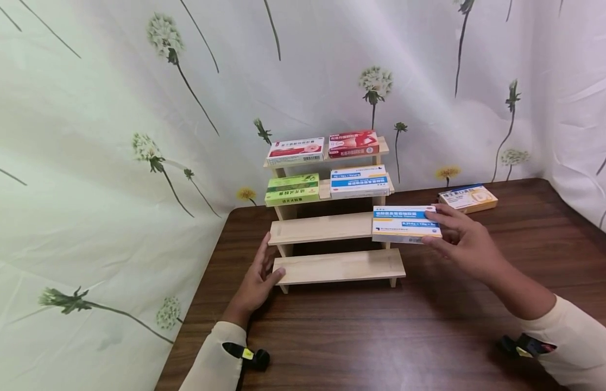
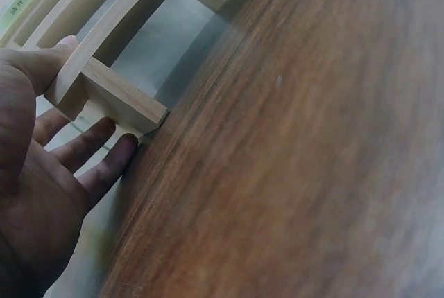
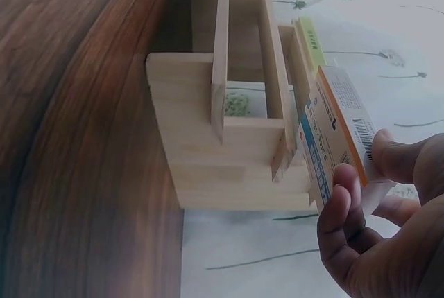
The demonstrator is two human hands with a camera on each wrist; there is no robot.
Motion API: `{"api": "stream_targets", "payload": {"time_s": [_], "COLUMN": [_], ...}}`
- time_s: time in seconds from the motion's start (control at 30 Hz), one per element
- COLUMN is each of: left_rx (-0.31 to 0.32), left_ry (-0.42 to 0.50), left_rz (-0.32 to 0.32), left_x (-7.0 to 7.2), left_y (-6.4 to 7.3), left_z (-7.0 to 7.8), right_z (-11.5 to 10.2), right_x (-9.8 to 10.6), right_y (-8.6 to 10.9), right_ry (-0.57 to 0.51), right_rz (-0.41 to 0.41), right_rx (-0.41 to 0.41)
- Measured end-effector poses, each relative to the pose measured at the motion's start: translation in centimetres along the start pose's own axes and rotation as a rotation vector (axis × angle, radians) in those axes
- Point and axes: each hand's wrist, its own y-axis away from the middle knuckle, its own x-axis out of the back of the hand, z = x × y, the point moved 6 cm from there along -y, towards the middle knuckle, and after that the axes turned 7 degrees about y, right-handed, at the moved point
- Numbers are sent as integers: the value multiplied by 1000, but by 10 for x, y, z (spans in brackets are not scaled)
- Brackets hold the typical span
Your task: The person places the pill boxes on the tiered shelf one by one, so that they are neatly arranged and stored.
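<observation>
Nearest me, my pale sleeves (image 1: 215, 358) come in from 7 and 4 o'clock, a black gadget (image 1: 256, 359) at each wrist, over the dark wooden table (image 1: 332, 336). My left hand (image 1: 254, 282) is at the stand's 8 o'clock, fingers spread apart and fairly straight, the thumb resting on the left end of the lowest step and the fingers along that end of the wooden stand (image 1: 339, 267). The stand has four steps, the lower two bare.

At the stand's 3 o'clock, my right hand (image 1: 464, 239) is clamped on a white-and-blue box (image 1: 401, 224), thumb and fingers pinching its right end. The box hangs tilted at the right end of the second step from the bottom; I cannot tell whether it touches the board.

Farther up, the third step carries a green box (image 1: 293, 187) and, at its 3 o'clock, a matching blue-and-white box (image 1: 359, 182). Just beyond my right hand, at its 12 o'clock, a white-and-orange box (image 1: 466, 198) lies on the table. The top step holds a red-and-white box (image 1: 296, 150) at 11 o'clock and a red box (image 1: 353, 144) at 1. Behind everything hangs a dandelion-print cloth (image 1: 308, 65).
</observation>
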Motion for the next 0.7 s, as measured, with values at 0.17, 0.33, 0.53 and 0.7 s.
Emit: {"api": "stream_targets", "payload": {"time_s": [0.17, 0.33, 0.53, 0.7], "left_rx": [-5, -9, 3, -9], "left_ry": [1, -1, -6, -4], "left_rz": [-2, 2, 3, 4], "left_x": [0, 0, -1, 0], "left_y": [0, 0, 0, 0], "left_z": [-1, 0, -1, -1], "right_z": [-9, -19, -26, -31], "right_x": [-10, -21, -31, -37], "right_y": [-5, -9, -14, -18], "right_ry": [-57, -128, -167, -154], "right_rz": [-11, -61, -83, -94], "right_rx": [28, 13, 6, 4]}}
